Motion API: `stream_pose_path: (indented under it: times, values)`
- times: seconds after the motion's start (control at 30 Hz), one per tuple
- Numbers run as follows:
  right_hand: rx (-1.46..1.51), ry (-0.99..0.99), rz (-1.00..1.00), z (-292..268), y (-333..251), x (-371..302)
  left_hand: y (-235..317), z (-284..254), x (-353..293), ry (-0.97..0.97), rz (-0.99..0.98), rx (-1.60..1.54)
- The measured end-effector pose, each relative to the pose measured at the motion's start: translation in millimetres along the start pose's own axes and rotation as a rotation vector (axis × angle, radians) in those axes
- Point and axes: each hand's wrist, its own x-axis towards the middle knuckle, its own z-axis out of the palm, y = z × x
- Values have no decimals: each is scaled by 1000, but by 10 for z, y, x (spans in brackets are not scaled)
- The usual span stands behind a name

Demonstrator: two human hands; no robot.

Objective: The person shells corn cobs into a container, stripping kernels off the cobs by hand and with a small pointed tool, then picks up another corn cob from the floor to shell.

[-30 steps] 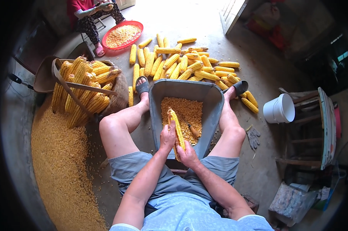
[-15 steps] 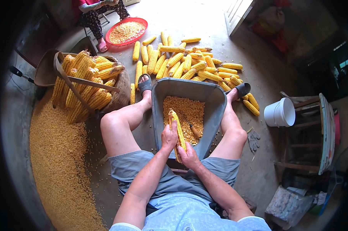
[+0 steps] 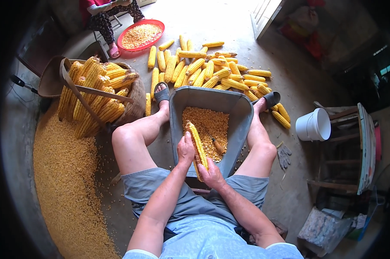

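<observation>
Both hands grip one yellow corn cob (image 3: 198, 144), tilted over the near part of a grey tub (image 3: 242, 129) between my legs. My left hand (image 3: 186, 150) is closed around its left side at mid-length. My right hand (image 3: 211, 173) holds the lower end from the right. Along the cob's left side, reddish-brown strips show where kernels are gone. Loose kernels (image 3: 199, 116) cover part of the tub's floor. A wooden-handled tool with a thin metal shaft, like an awl (image 3: 218, 147), lies on them just right of the cob.
Beyond the tub lies a heap of corn cobs (image 3: 212, 71). A full basket (image 3: 136, 97) stands left, beside spilled kernels (image 3: 65, 172). A person (image 3: 113, 17) sits at the far left by a red tray (image 3: 161, 35). Right are a white bucket (image 3: 309, 126), a glove (image 3: 284, 156) and a wooden rack (image 3: 361, 151).
The cob's far end has shifted slightly left, and my left hand has moved a little left with it. Both hands keep their hold on the cob.
</observation>
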Motion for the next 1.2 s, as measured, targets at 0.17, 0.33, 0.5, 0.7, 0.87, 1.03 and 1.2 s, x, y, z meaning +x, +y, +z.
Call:
stream_pose_path:
  times: [0.17,0.33,0.5,0.7,0.87,1.03,1.2]
  values:
    - [359,-79,176,-53,4,32,-38,-18,-24,-49,-25,40]
    - [750,-39,347,-134,64,189,-227,0,-72,-320,-254,-21]
    - [956,70,358,-212,171,347,-116,40,-259,-437,-344,-226]
    - [696,248,315,-169,398,462,-123,-9,-344,-396,57,215]
    - [-407,471,56,-132,430,392,-241,-20,-296,-398,131,312]
    - [-175,404,193,-119,328,327,71,-31,-437,-703,-611,-93]
    - [34,117,246,-208,328,221,46,-41,-461,-676,-678,-319]
